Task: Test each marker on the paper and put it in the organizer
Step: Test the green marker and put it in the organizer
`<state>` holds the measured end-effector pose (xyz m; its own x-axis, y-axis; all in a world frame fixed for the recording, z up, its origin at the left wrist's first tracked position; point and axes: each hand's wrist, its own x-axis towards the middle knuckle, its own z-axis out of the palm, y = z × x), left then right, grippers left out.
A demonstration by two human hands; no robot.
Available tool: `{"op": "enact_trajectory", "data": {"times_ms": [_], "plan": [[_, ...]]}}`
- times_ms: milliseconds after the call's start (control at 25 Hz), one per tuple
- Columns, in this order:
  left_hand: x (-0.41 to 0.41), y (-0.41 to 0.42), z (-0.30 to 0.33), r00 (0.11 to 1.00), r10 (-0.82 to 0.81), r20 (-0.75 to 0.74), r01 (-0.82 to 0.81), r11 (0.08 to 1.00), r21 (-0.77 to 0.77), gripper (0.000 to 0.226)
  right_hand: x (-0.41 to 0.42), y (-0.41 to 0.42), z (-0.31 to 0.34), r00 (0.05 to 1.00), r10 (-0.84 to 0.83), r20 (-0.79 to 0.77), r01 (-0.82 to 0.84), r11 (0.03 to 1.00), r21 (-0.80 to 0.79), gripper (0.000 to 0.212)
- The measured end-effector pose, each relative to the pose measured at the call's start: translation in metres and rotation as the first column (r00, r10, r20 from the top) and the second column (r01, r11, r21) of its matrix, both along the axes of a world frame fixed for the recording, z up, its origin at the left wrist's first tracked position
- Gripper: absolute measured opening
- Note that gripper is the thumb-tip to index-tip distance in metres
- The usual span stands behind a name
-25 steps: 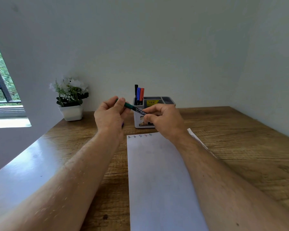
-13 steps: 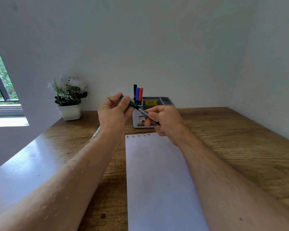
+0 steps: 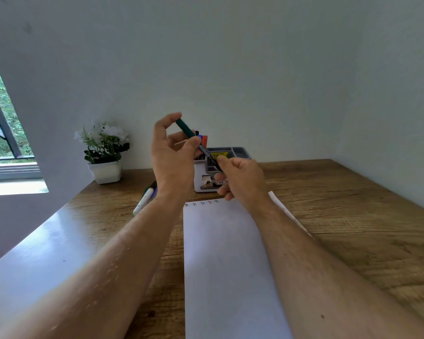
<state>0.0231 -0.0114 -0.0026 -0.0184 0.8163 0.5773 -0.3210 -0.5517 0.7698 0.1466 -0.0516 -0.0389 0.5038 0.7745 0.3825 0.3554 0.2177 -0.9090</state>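
Our left hand is raised at the centre of the frame, its thumb and fingertips pinching the green cap end of a marker. Our right hand, just lower and to the right, grips the dark barrel end of the same marker, fingers curled round it. The marker slants from upper left down to lower right, held in the air above the far edge of the paper.

The marker is slim and round, green at the upper part and dark with light lettering lower down. We cannot tell whether the cap is seated or coming off.

Behind our hands stands the organizer, a white and grey box with open compartments; markers in dark, blue and red stand upright in its left part. The paper is a smooth white sheet lying lengthwise in the lower centre, with a row of small coloured marks along its far edge. To the lower left of our left wrist lies a white marker on the counter, wood-grained, with bare room at the right. A potted plant sits at centre left.
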Motion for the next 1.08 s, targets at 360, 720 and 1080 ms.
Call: {"op": "enact_trajectory", "data": {"times_ms": [360,720,1080], "plan": [[0.053,0.009,0.041,0.979,0.098,-0.176,-0.045,0.958,0.282,0.049,0.014,0.005,0.000,0.895,-0.444,-0.046,0.446,0.886,0.128,0.037],[0.108,0.043,0.023,0.749,0.240,-0.618,-0.088,0.960,0.266,0.052,0.019,0.007,0.000,0.855,-0.514,-0.073,0.519,0.849,0.098,0.036],[0.123,0.059,0.018,0.384,0.529,-0.757,-0.188,0.848,0.496,0.023,0.022,0.013,-0.004,0.854,-0.518,-0.055,0.521,0.849,0.090,0.036]]}}
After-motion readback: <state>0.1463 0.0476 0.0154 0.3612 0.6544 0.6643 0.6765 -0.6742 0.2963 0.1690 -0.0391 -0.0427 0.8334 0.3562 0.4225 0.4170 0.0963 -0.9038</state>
